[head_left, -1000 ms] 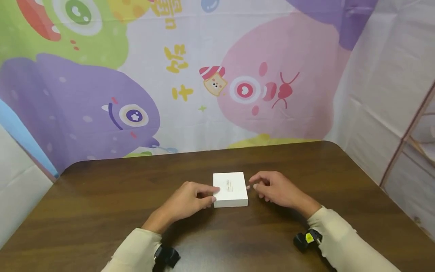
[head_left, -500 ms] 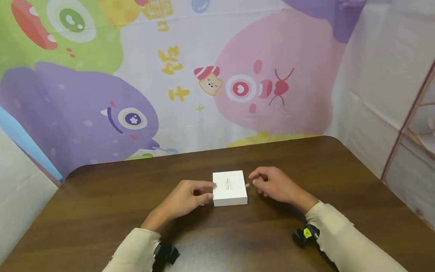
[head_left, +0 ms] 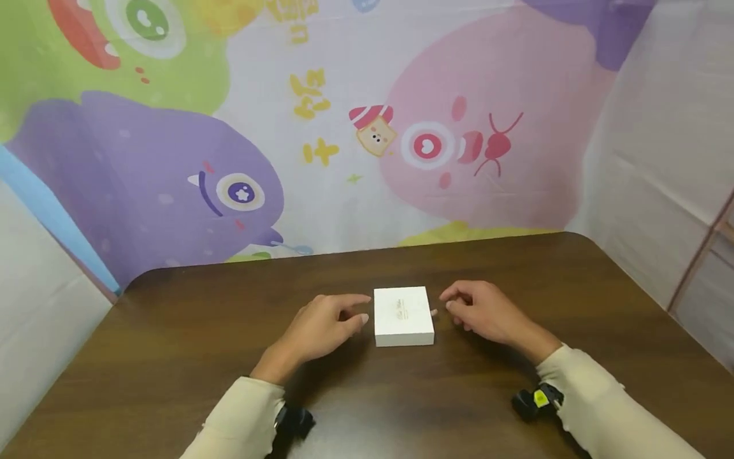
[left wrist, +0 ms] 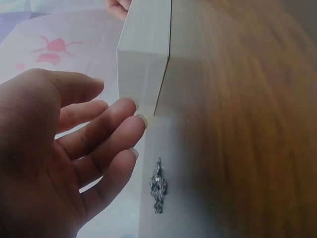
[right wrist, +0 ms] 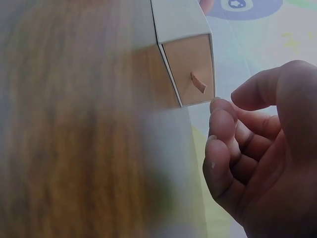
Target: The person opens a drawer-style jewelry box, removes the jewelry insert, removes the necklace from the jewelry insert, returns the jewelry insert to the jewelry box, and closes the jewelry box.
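A flat white box [head_left: 404, 315] with small gold lettering on its lid lies on the table between the hands. Its right end, in the right wrist view, shows a tan drawer front [right wrist: 181, 62] with a short pink-tan ribbon tab [right wrist: 198, 83]. Left of the box, my left hand [head_left: 323, 328] holds nothing, its thumb and fingers loosely bent with a gap to the box edge. My right hand [head_left: 487, 312] hovers just off the tab, fingers loosely curled around nothing. A small silvery chain-like piece [left wrist: 158, 186] appears in the left wrist view; in the head view it is hidden.
Dark brown wood table [head_left: 189, 357] with rounded far corners. A cartoon-printed cloth [head_left: 338, 210] hangs right behind its back edge, and pale cloth [head_left: 659, 159] lines the right side. Black wrist cameras [head_left: 294, 422] hang under both sleeves.
My left fingers, which overlapped the box's left edge earlier, have drawn back to the left and are apart from it. The right hand stays near the tab. The head view has shifted slightly.
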The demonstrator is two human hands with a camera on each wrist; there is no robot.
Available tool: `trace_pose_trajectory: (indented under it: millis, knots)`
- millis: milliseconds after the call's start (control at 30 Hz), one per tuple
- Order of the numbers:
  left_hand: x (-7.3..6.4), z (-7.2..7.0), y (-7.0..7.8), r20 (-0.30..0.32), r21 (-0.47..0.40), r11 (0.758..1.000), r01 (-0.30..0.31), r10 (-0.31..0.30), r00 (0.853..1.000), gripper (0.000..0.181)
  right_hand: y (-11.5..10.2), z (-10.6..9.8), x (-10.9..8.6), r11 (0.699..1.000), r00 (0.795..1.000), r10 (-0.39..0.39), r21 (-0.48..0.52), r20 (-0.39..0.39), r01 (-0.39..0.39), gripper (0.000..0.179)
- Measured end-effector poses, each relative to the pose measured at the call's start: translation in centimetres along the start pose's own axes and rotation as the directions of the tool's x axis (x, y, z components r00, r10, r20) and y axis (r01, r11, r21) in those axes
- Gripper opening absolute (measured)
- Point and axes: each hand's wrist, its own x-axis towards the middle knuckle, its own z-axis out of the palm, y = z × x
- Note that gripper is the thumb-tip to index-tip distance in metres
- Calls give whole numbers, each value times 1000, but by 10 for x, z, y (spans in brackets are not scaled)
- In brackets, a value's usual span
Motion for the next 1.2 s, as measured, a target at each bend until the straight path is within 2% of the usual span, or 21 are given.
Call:
trace_pose_trajectory:
  millis: [133,200,400,567,767,833,1000,1200]
  knots:
    - [-1,-5,-2,-17,23,1000,11,-11,1000,34,-4,-1,0,1000,1000,6,-28,-19,-7,15]
    - [-3,-6,-5,-15,11,999,32,-32,999,34,-5,1,1,999,1000,4,-47,-5,-4,15]
    - [0,-9,-5,-19,-11,998,67,-67,998,40,-5,-2,4,996,1000,2,-90,14,-1,16]
    - [2,-9,-5,-34,17,997,78,-78,996,42,-7,-4,8,984,1000,0,-175,23,4,19]
    - [3,-13,-5,-50,52,994,98,-95,994,35,-10,-7,19,972,998,-29,-230,63,43,19]
    - [5,-14,-3,-54,49,993,107,-105,993,33,-12,-10,23,971,996,-29,-233,84,48,19]
    - [14,-16,-1,-69,59,992,109,-105,992,31,-20,-14,35,980,991,18,-197,129,8,19]
    - [26,-27,3,-93,101,989,108,-98,991,31,-29,-22,47,986,992,38,-164,124,-18,21]
